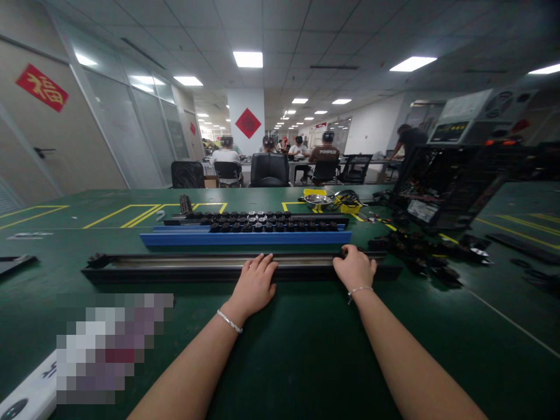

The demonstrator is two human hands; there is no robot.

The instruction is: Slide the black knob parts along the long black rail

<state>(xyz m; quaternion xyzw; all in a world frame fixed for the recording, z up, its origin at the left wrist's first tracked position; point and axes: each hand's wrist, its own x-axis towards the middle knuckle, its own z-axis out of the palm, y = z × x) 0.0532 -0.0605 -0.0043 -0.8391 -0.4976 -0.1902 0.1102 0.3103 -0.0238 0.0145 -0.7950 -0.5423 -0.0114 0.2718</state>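
Observation:
A long black rail (175, 273) with a pale strip along its channel lies crosswise on the green table. My left hand (256, 286) rests on its near edge near the middle, fingers stretched out over the channel. Toward the rail's right end, my right hand (356, 268) is closed, with thumb and fingers around a small black part (342, 252) that they partly hide. Another dark piece (97, 259) sits at the rail's left end. Just behind lies a blue rail (184, 239), and rows of small black round parts (262, 226) stand along it.
An opened computer case (437, 186) stands at the right, with a heap of dark parts (424, 251) before it. A metal dish (318, 200) and cables (350, 198) lie at the back. A blurred-out white object (30, 385) lies front left. Several people sit beyond the table.

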